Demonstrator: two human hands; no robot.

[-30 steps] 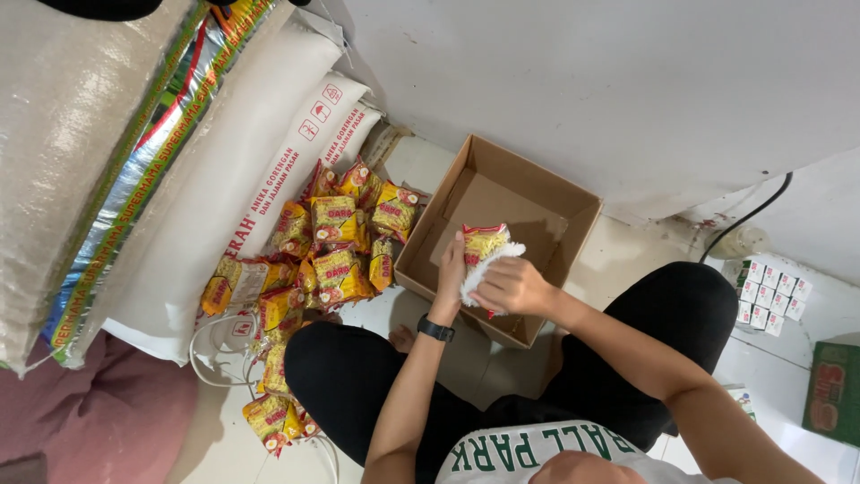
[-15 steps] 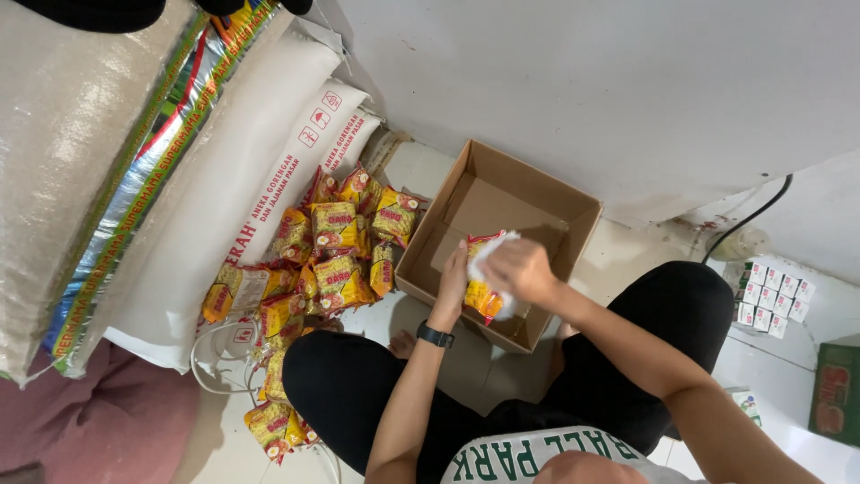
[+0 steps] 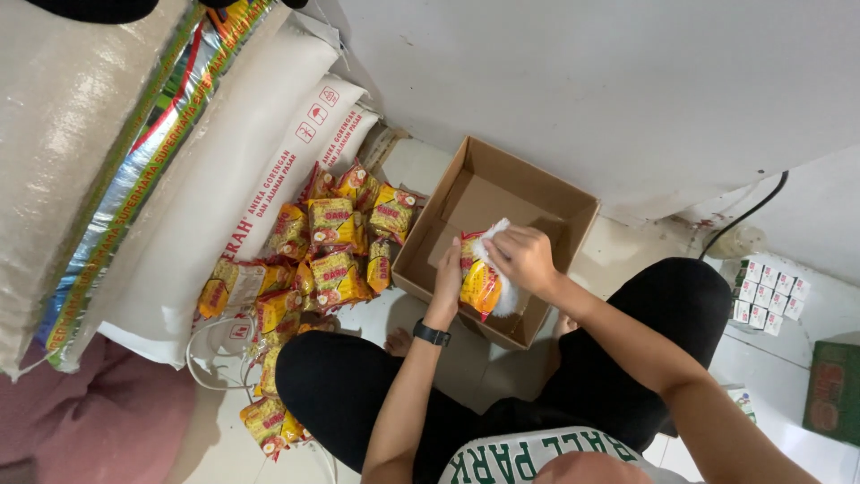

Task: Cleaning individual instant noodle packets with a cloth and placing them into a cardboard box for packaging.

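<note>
I sit on the floor with an open cardboard box in front of my knees. My left hand, with a black watch on the wrist, holds a yellow and red snack packet over the box's near edge. My right hand presses a white cloth against that packet. A heap of the same yellow and red packets lies on the floor to the left of the box.
Large white sacks are stacked along the left, with a pink bundle below them. A white wall rises behind the box. A tray of small white cartons, a green box and a black cable are at the right.
Both hands and the packet stay over the box's near edge. My right hand has slid the white cloth across the packet, and the packet has tilted slightly.
</note>
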